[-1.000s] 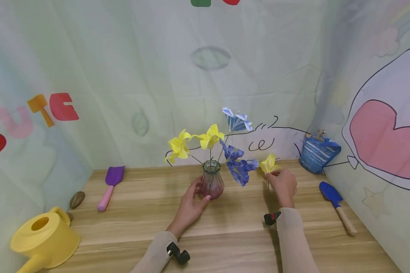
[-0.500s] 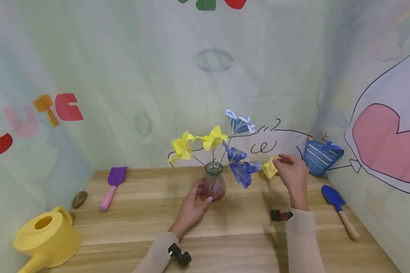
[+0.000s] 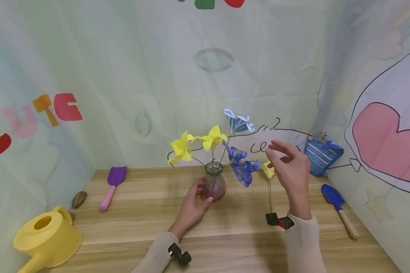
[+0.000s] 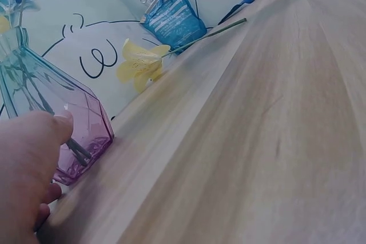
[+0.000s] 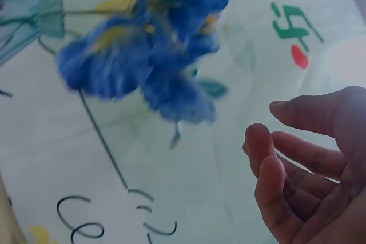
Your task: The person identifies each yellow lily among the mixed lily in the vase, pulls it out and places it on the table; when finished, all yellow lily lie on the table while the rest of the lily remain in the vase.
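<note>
My left hand [image 3: 190, 210] grips the lower body of a ribbed glass vase [image 3: 214, 188], greenish at the neck and pink below. Its thumb lies across the glass in the left wrist view. From the vase rise two yellow lilies [image 3: 212, 138], a pale blue flower [image 3: 238, 123] and a drooping dark blue flower [image 3: 242, 167]. Another yellow lily [image 4: 142, 64] lies on the table to the right, its stem towards me in the head view. Just above that lily, my right hand [image 3: 291, 168] is raised with fingers loosely bent, holding nothing.
A yellow watering can [image 3: 49, 239], a brown stone-like object [image 3: 79, 199] and a purple shovel [image 3: 117, 176] are on the left. A clipped blue bag [image 3: 322, 156] and a blue trowel [image 3: 332, 195] stand on the right. Printed curtain surrounds the wooden table [image 3: 225, 246].
My right hand has let go of the loose yellow lily and risen above it. That lily stays on the table. My left hand keeps its hold on the vase.
</note>
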Action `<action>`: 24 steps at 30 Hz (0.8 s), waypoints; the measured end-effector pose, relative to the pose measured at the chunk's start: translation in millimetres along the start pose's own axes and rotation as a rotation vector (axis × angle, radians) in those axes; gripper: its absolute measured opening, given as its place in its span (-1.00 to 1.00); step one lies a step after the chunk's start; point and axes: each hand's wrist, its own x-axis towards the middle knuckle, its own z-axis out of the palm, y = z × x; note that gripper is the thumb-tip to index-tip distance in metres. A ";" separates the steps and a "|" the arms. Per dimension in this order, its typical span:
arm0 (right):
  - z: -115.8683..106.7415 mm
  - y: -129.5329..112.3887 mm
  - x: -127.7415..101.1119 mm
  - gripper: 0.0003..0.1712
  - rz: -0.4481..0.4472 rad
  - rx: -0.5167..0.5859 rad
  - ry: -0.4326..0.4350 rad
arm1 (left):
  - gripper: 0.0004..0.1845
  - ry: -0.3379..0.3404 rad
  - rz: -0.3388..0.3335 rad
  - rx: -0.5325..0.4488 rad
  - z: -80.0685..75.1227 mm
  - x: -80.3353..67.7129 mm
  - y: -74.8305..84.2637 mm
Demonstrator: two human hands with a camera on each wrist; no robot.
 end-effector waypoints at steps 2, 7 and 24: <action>0.4 -8.4 -4.3 -0.58 -0.024 0.039 -0.005 | -0.16 0.004 0.004 0.004 0.0 -0.4 0.2; 2.8 -24.5 -14.2 -0.63 -0.082 0.112 -0.043 | -0.12 0.009 -0.009 0.019 0.0 -2.6 0.2; 15.7 -57.6 -40.5 -0.61 -0.218 0.169 -0.264 | -0.15 0.015 0.006 0.031 0.9 -1.1 0.5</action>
